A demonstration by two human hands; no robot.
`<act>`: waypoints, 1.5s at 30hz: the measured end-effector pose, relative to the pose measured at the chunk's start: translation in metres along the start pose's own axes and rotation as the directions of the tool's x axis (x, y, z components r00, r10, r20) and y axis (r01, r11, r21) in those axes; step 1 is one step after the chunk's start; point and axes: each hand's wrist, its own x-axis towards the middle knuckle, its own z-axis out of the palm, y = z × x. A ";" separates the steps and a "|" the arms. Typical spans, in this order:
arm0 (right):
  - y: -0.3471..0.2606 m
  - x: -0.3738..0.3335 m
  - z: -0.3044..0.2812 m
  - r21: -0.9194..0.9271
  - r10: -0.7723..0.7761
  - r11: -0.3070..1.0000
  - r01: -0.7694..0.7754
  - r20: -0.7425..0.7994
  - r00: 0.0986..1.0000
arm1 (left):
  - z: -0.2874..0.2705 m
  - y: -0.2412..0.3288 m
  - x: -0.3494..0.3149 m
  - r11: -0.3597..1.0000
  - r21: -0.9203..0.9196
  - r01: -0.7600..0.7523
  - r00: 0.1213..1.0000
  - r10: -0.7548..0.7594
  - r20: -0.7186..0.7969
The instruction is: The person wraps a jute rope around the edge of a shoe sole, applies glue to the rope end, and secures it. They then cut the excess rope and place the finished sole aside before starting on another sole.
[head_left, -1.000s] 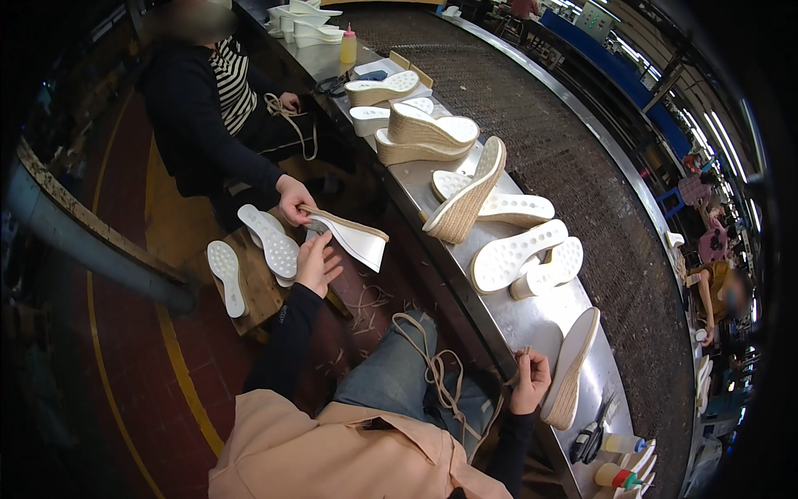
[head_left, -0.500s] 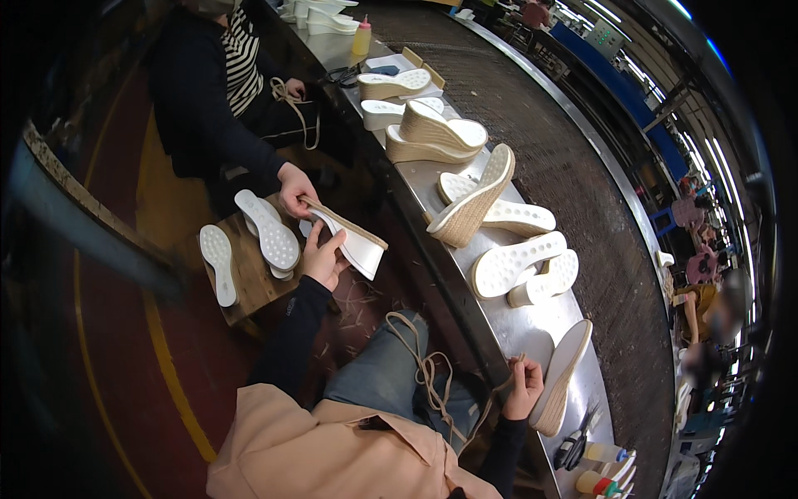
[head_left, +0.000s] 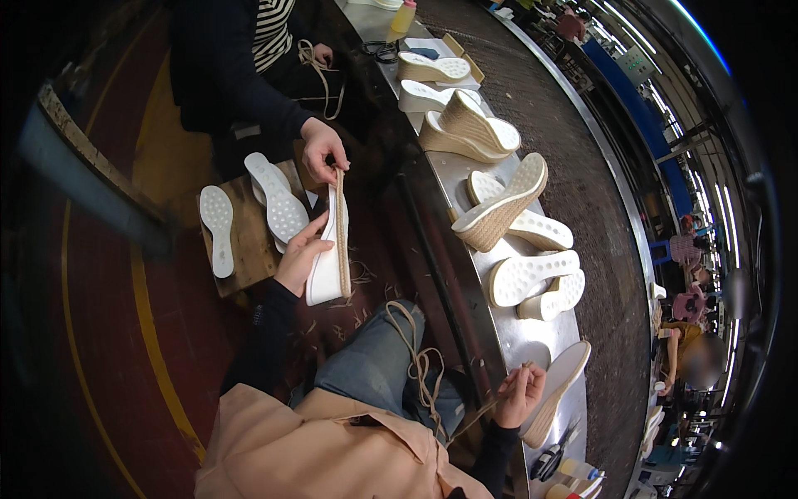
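My left hand (head_left: 299,259) is closed around the side of a white wedge shoe sole (head_left: 326,279) with a tan braided strip along its edge. The sole stands nearly upright, thick heel end toward me. At its upper end a co-worker's hand (head_left: 322,151) pinches the tip, so both of us touch it. My right hand (head_left: 520,396), by the bench edge, has its fingertips pressed on the end of a tan braided cord (head_left: 422,366). That cord trails down and loops over my knee. Close beside this hand a braid-covered wedge sole (head_left: 559,392) leans on its side.
A metal bench (head_left: 532,337) runs along a dark conveyor belt (head_left: 573,208). Several white and braid-covered wedge soles lie on it, with black scissors (head_left: 546,462) and a glue bottle (head_left: 579,469) near me. On the left, a wooden stool (head_left: 241,262) carries white soles.
The sole between my left hand and the co-worker's hand has turned from slanting to nearly upright. My right hand keeps its pinch on the cord. The whole view has shifted slightly.
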 end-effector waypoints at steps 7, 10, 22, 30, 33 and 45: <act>-0.020 0.014 0.040 0.069 0.138 0.987 -0.148 0.123 0.983 | -0.020 0.013 -0.006 0.989 0.136 -0.049 0.998 0.043 0.045; -0.035 0.019 0.068 0.076 0.139 0.983 -0.169 0.302 0.943 | -0.024 0.016 -0.008 0.976 0.209 -0.055 0.998 0.045 0.054; -0.025 0.064 0.253 -0.072 0.331 0.919 -0.388 0.676 0.658 | 0.002 0.013 -0.025 0.947 0.269 -0.178 0.980 0.196 -0.039; 0.003 0.059 0.291 -0.178 0.318 0.946 -0.271 0.674 0.667 | 0.015 0.016 -0.038 0.952 0.290 -0.102 0.992 0.118 -0.040; 0.003 0.058 0.290 -0.187 0.328 0.943 -0.275 0.658 0.678 | 0.020 0.016 -0.040 0.943 0.310 -0.121 0.988 0.143 -0.051; 0.000 0.058 0.286 -0.147 0.376 0.918 -0.368 0.616 0.692 | 0.026 0.003 -0.041 0.871 0.433 -0.233 0.956 0.286 -0.061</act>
